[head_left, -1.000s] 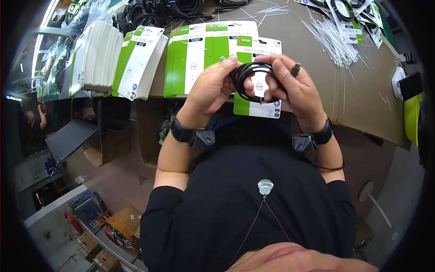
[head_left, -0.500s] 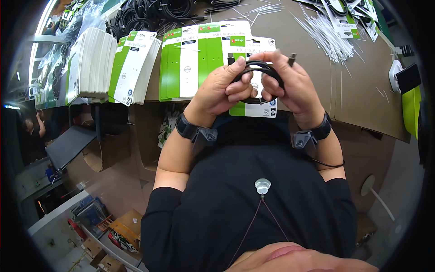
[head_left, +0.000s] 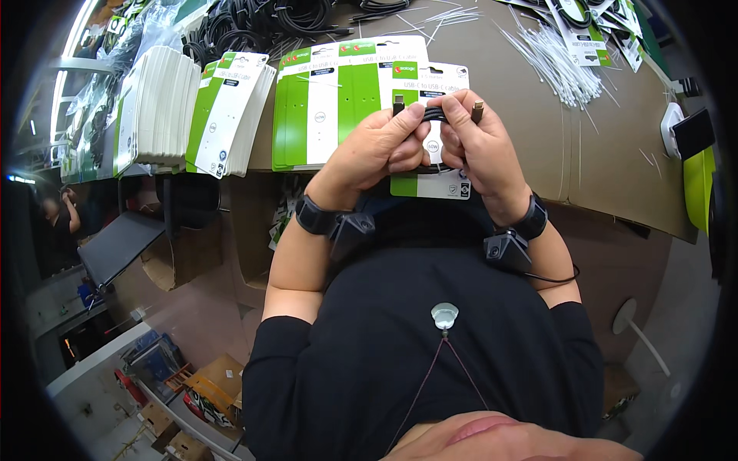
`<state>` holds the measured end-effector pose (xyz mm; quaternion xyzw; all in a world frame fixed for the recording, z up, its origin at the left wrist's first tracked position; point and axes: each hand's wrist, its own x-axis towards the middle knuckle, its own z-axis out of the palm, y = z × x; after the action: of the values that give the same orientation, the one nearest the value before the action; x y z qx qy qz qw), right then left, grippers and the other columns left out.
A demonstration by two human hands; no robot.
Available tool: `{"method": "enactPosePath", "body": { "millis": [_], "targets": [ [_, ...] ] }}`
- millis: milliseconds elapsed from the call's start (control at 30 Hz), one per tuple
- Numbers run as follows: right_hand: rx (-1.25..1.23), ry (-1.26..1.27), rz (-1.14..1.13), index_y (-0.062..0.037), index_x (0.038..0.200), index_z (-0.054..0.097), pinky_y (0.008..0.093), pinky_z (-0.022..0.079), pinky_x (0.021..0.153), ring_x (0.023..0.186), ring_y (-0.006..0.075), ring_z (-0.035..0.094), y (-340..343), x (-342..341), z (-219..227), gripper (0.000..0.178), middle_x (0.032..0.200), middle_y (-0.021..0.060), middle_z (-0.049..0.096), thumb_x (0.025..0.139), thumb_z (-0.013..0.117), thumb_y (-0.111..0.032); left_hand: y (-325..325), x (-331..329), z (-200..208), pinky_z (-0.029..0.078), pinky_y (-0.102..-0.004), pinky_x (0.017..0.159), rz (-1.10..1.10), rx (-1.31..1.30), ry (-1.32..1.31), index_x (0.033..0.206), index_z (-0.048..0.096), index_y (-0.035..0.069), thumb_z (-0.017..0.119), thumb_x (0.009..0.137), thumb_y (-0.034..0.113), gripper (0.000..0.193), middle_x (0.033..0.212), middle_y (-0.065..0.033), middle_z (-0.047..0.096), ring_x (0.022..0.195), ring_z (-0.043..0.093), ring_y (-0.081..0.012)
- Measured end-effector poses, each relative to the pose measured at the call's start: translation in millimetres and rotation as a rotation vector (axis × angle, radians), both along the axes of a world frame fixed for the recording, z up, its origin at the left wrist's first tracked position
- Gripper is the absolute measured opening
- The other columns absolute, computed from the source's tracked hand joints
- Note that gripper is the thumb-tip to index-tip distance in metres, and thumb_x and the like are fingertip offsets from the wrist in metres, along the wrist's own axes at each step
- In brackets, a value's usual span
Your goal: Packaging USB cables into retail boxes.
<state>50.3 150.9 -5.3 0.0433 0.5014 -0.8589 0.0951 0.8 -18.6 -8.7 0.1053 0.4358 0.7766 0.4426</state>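
Note:
A coiled black USB cable (head_left: 435, 114) is gripped between my two hands above the table's near edge. My left hand (head_left: 375, 147) is closed round the coil's left side, and one plug (head_left: 399, 102) stands up beside its thumb. On the coil's right side my right hand (head_left: 487, 146) is closed too, with the other plug (head_left: 477, 111) poking up past its fingers. Both hands hide much of the loop. Below them lies a green and white packaging card (head_left: 415, 186), jutting over the edge. More such cards (head_left: 319, 115) lie overlapped just to the left.
Thick stacks of cards (head_left: 165, 107) stand at the far left. Black cables (head_left: 261, 27) are heaped at the back. White cable ties (head_left: 557, 69) lie spread at the back right, near carded cables (head_left: 573, 23). A person (head_left: 60, 219) shows in the left background.
My hands have drawn closer together and squeezed the open loop into a narrow bundle. The right hand moved left and turned its plug upright.

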Motion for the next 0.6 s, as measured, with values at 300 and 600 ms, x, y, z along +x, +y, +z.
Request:
{"method": "enactPosePath", "body": {
  "millis": [300, 600],
  "targets": [
    [-0.162, 0.018, 0.026, -0.0006, 0.115, 0.054, 0.0174, 0.030, 0.044, 0.049, 0.0012, 0.029, 4, -2, 12, 0.030, 0.064, -0.0051, 0.038, 0.100, 0.043, -0.024, 2, 7, -6, 0.043, -0.0253, 0.066, 0.057, 0.262, -0.022, 0.084, 0.052, 0.005, 0.030, 0.101, 0.039, 0.044, 0.049, 0.0042, 0.036, 0.048, 0.038, -0.0118],
    [0.028, 0.046, 0.032, -0.0006, 0.118, 0.053, 0.0169, 0.031, 0.043, 0.048, 0.0008, 0.029, 4, -1, 3, 0.031, 0.065, -0.0052, 0.039, 0.100, 0.043, -0.024, 1, 4, 1, 0.043, -0.0242, 0.066, 0.030, 0.088, -0.038, 0.088, 0.052, 0.004, 0.041, 0.099, 0.032, 0.032, 0.051, 0.0069, 0.033, 0.048, 0.033, -0.0071]
  ]
}}
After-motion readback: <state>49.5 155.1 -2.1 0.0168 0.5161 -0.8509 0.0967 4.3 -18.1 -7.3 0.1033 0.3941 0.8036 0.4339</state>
